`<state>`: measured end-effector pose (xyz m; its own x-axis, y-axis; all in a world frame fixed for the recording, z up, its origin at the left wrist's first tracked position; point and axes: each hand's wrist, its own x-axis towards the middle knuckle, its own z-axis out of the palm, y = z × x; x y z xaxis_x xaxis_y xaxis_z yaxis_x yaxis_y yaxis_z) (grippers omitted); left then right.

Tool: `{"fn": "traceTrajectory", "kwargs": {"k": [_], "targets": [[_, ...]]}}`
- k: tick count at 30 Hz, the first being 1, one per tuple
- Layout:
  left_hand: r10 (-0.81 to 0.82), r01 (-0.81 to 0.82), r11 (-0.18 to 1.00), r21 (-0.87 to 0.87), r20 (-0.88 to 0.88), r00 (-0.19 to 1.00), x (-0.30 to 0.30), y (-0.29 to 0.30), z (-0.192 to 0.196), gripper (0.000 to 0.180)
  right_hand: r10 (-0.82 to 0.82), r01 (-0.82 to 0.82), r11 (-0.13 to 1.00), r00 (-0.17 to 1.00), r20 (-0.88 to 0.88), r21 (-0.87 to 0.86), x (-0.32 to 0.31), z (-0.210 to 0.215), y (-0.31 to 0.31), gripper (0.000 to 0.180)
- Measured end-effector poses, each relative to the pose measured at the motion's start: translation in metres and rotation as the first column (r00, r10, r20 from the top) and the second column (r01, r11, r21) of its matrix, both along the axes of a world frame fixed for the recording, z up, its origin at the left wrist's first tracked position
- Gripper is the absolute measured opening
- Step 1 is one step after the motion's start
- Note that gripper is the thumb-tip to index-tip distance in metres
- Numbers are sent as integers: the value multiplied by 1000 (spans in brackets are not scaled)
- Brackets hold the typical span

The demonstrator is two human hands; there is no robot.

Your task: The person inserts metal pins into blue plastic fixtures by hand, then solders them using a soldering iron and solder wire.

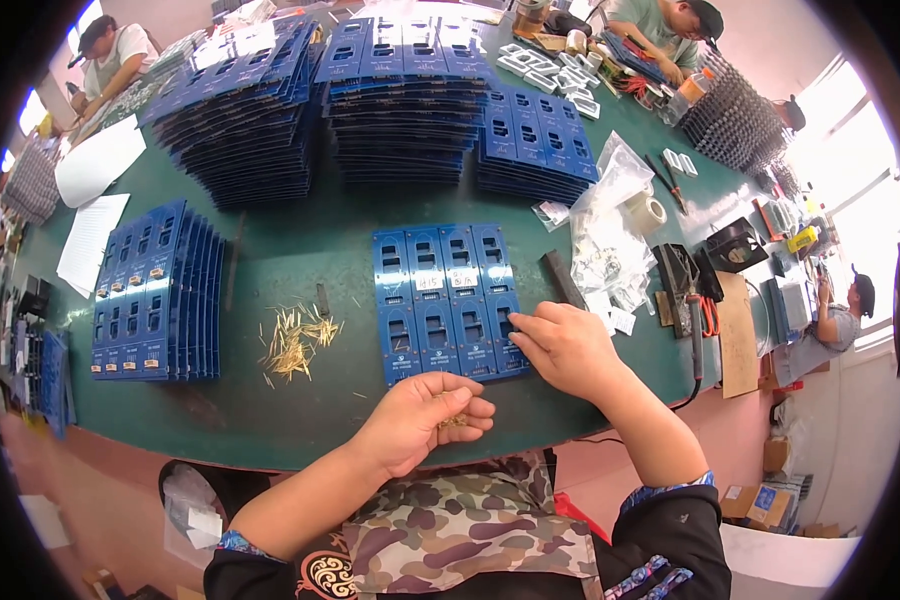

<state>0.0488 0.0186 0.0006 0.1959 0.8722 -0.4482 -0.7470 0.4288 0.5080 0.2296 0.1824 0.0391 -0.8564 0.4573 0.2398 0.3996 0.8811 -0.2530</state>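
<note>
A blue circuit board panel (pixel 425 333) lies flat on the green table in front of me, divided into several sections with dark cutouts and two white labels. My left hand (pixel 420 418) is curled palm up at the panel's near edge, with small gold-coloured pins (pixel 454 421) in its fingers. At the panel's right side, my right hand (pixel 567 347) has its fingertips pressed together on the board; what they pinch, if anything, is too small to make out. A loose pile of thin gold-coloured pins (pixel 292 345) lies left of the panel.
Tall stacks of blue boards (pixel 400 125) stand at the back, with another stack (pixel 155 300) at left. To the right are a dark bar (pixel 564 280), a plastic bag of white parts (pixel 610 245), a tape roll (pixel 646 213) and a soldering iron (pixel 695 330). Other people sit around the table.
</note>
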Motion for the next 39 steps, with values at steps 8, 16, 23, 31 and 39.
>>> {"fn": "traceTrajectory", "kwargs": {"k": [8, 16, 23, 31, 39], "targets": [[-41, 41, 999, -9, -2, 999, 0, 1, 0, 22, 228, -256, 954, 957, -179, -156, -12, 20, -21, 25], [-146, 146, 989, -1, -52, 988, 1, 5, 3, 24, 534, -537, 836, 843, -55, -110, -18, 17, -22, 38], [-117, 116, 993, -20, -66, 991, 2, 5, 1, 22, 381, -402, 892, 915, -134, -207, -11, 11, -30, 33], [-118, 113, 993, -46, -126, 985, 8, 9, 2, 20, 247, -260, 838, 965, -92, -480, -6, 19, -36, 23], [-214, 201, 976, -85, -186, 959, 13, 12, 4, 20, 247, -160, 845, 963, 106, -511, -2, 27, -38, 23]]}}
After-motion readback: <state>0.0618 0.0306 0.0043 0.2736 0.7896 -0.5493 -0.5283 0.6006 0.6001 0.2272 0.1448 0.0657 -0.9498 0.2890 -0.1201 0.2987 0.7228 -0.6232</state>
